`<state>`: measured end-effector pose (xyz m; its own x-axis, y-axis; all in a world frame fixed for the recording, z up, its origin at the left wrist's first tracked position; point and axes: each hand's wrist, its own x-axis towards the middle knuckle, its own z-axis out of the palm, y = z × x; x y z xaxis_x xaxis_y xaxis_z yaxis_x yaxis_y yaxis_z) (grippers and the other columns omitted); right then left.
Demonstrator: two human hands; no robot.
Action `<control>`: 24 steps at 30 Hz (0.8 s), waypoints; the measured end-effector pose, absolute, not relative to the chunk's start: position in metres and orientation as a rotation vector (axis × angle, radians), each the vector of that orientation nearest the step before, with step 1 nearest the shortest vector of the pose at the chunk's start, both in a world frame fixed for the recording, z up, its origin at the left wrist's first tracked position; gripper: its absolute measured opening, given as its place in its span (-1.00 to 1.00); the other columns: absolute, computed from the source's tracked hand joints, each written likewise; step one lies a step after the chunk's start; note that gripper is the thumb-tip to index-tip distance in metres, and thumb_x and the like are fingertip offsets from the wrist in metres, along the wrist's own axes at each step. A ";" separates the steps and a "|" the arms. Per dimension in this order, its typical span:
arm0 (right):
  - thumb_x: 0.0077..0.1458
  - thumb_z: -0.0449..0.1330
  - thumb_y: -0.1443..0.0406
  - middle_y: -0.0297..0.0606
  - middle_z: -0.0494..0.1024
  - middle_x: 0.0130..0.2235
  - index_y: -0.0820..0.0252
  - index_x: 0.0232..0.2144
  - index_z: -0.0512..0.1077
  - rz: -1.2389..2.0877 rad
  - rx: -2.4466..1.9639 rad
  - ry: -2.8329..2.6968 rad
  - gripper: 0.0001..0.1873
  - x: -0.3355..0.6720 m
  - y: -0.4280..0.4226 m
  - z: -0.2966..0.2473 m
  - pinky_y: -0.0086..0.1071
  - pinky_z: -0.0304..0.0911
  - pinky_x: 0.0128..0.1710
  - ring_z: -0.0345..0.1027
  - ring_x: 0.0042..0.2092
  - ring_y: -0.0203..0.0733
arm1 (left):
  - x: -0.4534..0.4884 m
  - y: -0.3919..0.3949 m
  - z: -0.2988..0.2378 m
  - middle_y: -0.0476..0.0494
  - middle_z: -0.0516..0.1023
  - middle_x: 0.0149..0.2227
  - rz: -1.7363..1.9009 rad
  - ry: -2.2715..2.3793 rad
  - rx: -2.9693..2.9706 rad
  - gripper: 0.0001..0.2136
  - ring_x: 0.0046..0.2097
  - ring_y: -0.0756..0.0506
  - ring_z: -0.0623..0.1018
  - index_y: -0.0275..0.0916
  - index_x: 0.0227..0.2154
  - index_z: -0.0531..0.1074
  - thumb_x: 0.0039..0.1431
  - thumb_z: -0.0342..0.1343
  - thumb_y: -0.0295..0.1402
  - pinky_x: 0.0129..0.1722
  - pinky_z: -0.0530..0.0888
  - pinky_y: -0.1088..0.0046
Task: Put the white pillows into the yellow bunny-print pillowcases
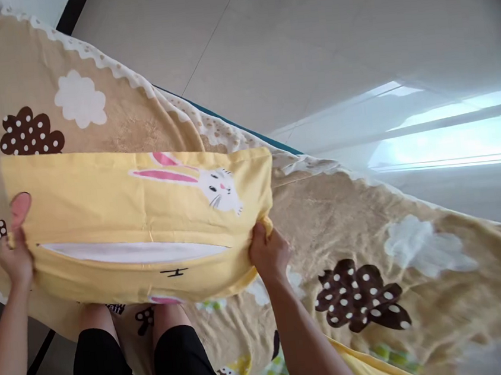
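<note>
I hold up a yellow pillowcase [113, 208] with a white rabbit print, stretched flat in front of me. A white pillow shows through its open slit near the lower edge. My left hand [15, 248] grips the pillowcase's left end, thumb raised along the edge. My right hand [266, 250] is closed on its right lower corner, bunching the cloth. Beneath lies a tan blanket [362, 223] printed with white clouds and brown spotted trees.
The blanket covers a bed that runs from upper left to lower right, its scalloped white trim [97, 54] along the far edge. Pale floor tiles [306, 38] lie beyond. My legs in black shorts [130, 367] are below.
</note>
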<state>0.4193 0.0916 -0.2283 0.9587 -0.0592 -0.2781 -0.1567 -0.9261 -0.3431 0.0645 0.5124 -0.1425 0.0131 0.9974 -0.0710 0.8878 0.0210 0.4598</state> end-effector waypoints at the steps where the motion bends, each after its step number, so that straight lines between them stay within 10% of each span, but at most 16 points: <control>1: 0.13 -0.02 -0.02 0.01 0.50 -0.38 0.31 -0.30 0.49 0.412 -2.784 0.139 -0.48 0.420 0.099 -0.229 -0.16 0.17 -0.30 0.34 -0.28 0.07 | 0.075 0.512 -0.149 -0.28 0.52 -0.17 0.301 1.949 1.969 -0.67 0.02 -0.38 0.48 -0.32 -0.24 0.41 0.14 0.03 -0.12 0.13 0.37 -0.15; 4: 0.17 0.01 0.06 0.21 0.47 0.01 0.38 0.07 0.38 0.228 -2.763 -0.106 -0.41 0.406 0.155 -0.215 0.00 0.20 -0.07 0.31 0.05 0.25 | 0.139 0.492 -0.158 -0.44 0.42 0.09 0.320 1.661 2.285 -0.58 0.20 -0.34 0.36 -0.38 0.03 0.35 0.17 0.00 -0.26 0.23 0.29 0.00; 9: 0.33 -0.10 0.18 -0.06 0.19 0.34 0.11 0.31 0.13 0.366 -2.427 -1.078 -0.46 0.371 0.283 -0.198 -0.02 -0.06 0.26 0.00 0.35 0.03 | 0.255 0.447 -0.177 -0.16 0.05 0.40 -0.073 0.670 2.659 -0.49 0.43 -0.16 -0.01 -0.21 0.33 0.09 0.36 -0.27 -0.30 0.39 -0.04 0.10; 12: 0.35 -0.11 0.11 -0.02 0.20 0.33 0.19 0.29 0.18 0.540 -2.579 -0.972 -0.44 0.393 0.271 -0.227 0.03 -0.28 0.32 -0.03 0.36 0.03 | 0.241 0.465 -0.204 -0.14 -0.01 0.42 -0.360 0.722 2.667 -0.47 0.44 -0.19 -0.05 -0.14 0.35 0.09 0.38 -0.27 -0.13 0.39 -0.21 -0.02; 16: 0.35 -0.15 0.11 0.19 0.48 0.08 0.40 0.23 0.25 0.744 -2.697 -0.740 -0.41 0.433 0.191 -0.275 0.09 -0.09 0.22 0.26 0.19 0.11 | 0.182 0.510 -0.231 -0.18 -0.22 0.45 -0.436 1.337 2.468 -0.34 0.45 -0.25 -0.19 -0.16 0.40 -0.09 0.33 -0.32 0.05 0.34 -0.22 -0.20; 24: 0.24 0.02 0.06 0.05 0.45 0.12 0.16 0.06 0.43 0.542 -2.597 -0.411 -0.53 0.475 0.144 -0.285 -0.02 0.06 0.11 0.25 0.18 0.08 | 0.165 0.552 -0.216 -0.08 -0.16 0.44 -0.446 1.296 2.164 -0.36 0.45 -0.20 -0.19 -0.08 0.38 -0.02 0.33 -0.38 0.06 0.36 -0.22 -0.16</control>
<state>0.4748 0.1435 -0.2853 0.8783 0.3700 -0.3029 0.1920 -0.8530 -0.4853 0.1646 0.5521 -0.2161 0.4742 0.6895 -0.5474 0.8804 -0.3665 0.3009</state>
